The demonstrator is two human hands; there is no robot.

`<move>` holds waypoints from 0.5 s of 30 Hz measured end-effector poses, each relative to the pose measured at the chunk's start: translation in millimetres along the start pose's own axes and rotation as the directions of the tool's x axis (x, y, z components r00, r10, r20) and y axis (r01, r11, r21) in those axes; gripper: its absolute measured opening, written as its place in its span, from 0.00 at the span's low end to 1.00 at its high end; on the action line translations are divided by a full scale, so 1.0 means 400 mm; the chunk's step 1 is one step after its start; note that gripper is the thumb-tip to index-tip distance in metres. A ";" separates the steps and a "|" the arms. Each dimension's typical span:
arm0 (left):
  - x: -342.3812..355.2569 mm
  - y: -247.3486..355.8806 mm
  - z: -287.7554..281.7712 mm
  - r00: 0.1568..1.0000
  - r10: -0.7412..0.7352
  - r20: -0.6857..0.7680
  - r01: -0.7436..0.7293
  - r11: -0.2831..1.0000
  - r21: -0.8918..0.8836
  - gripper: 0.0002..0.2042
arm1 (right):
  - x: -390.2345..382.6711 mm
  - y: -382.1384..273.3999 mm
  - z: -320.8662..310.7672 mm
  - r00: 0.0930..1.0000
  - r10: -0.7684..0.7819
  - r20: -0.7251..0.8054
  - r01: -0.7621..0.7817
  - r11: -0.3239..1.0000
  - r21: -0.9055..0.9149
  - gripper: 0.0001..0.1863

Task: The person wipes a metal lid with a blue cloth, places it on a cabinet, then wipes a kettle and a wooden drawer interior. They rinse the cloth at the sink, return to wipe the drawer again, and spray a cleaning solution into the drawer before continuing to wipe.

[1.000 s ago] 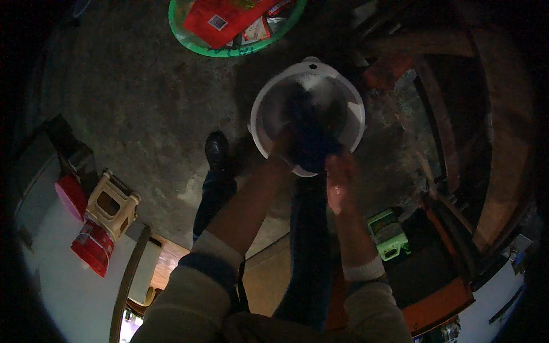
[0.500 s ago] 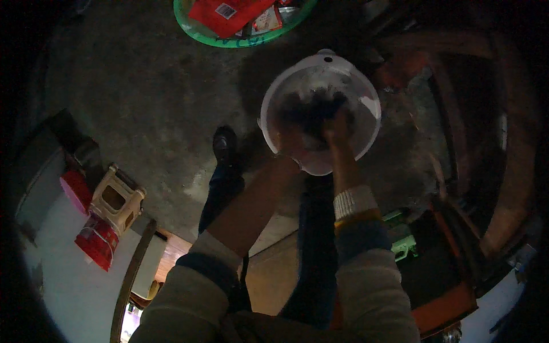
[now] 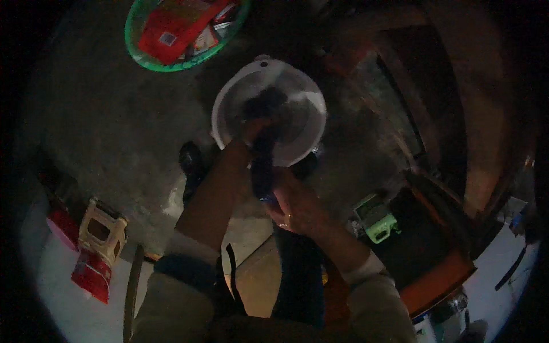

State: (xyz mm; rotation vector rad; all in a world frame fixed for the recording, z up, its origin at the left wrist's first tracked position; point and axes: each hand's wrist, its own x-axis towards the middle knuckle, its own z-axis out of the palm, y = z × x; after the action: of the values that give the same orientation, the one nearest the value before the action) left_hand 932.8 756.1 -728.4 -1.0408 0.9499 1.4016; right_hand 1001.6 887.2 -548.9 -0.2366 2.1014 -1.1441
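A white round bucket (image 3: 306, 128) with a glossy inside stands on the floor between my hands and the far basin. My left hand (image 3: 256, 128) is inside it, closed on a dark blue wet cloth (image 3: 263, 168), with part of the fingers hidden. The cloth stretches out over the near rim toward me, and my right hand (image 3: 286, 203) is wrapped round that end, below the bucket in the picture.
A green basin (image 3: 130, 40) holding red packets lies beyond. At left are a beige stool (image 3: 91, 231), a pink bowl (image 3: 60, 228) and a red bucket (image 3: 91, 274). A green jug (image 3: 377, 226) sits on a dark orange-edged surface at right, with wooden pieces (image 3: 480, 160) farther right.
My right hand has come out of the bucket toward me, drawing the cloth over the near rim. My left hand stays inside. The whole view has shifted, placing the bucket farther left.
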 end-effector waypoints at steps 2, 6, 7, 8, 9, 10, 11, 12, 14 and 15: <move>-0.029 -0.026 0.001 0.980 0.189 -0.062 -0.189 0.982 0.004 0.15 | 0.023 0.013 -0.038 0.971 0.051 -0.234 -0.023 0.992 0.123 0.28; -0.104 -0.091 0.002 0.786 0.434 0.440 -0.099 0.791 -0.604 0.20 | 0.165 0.181 -0.070 0.804 0.173 -0.569 0.194 0.829 0.525 0.32; -0.119 -0.091 0.006 0.577 0.540 0.612 0.040 0.730 -0.682 0.21 | 0.209 0.216 -0.045 0.719 0.316 -0.619 0.338 0.619 0.709 0.34; -0.131 -0.090 0.019 0.658 0.517 0.548 0.048 0.697 -0.715 0.21 | 0.227 0.251 -0.009 0.768 0.255 -0.587 0.391 0.540 0.746 0.35; -0.139 -0.093 0.042 0.673 0.539 0.507 0.047 0.653 -0.756 0.22 | 0.232 0.279 0.024 0.805 0.348 -0.481 0.304 0.454 0.837 0.35; -0.150 -0.095 0.066 0.688 0.558 0.463 0.044 0.605 -0.795 0.22 | 0.244 0.304 0.055 0.827 0.313 -0.467 0.358 0.346 0.867 0.35; -0.165 -0.099 0.085 0.752 0.523 0.402 0.044 0.568 -0.822 0.23 | 0.259 0.324 0.082 0.835 0.356 -0.419 0.350 0.243 0.904 0.34; -0.180 -0.105 0.101 0.811 0.481 0.334 0.036 0.529 -0.848 0.23 | 0.263 0.334 0.108 0.845 0.391 -0.365 0.340 0.134 0.931 0.34; -0.194 -0.106 0.122 0.856 0.432 0.282 0.042 0.487 -0.872 0.24 | 0.269 0.343 0.131 0.876 0.348 -0.334 0.386 -0.092 0.918 0.33; -0.195 -0.108 0.126 0.852 0.433 0.295 0.056 0.483 -0.874 0.24 | 0.272 0.343 0.131 0.911 0.264 -0.316 0.381 -0.248 0.891 0.32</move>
State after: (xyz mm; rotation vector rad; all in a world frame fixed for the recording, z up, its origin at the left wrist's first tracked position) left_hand 973.1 784.9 -638.6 -1.1903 -0.1269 2.3159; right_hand 981.4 882.3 -730.5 0.8335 0.5663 -2.7815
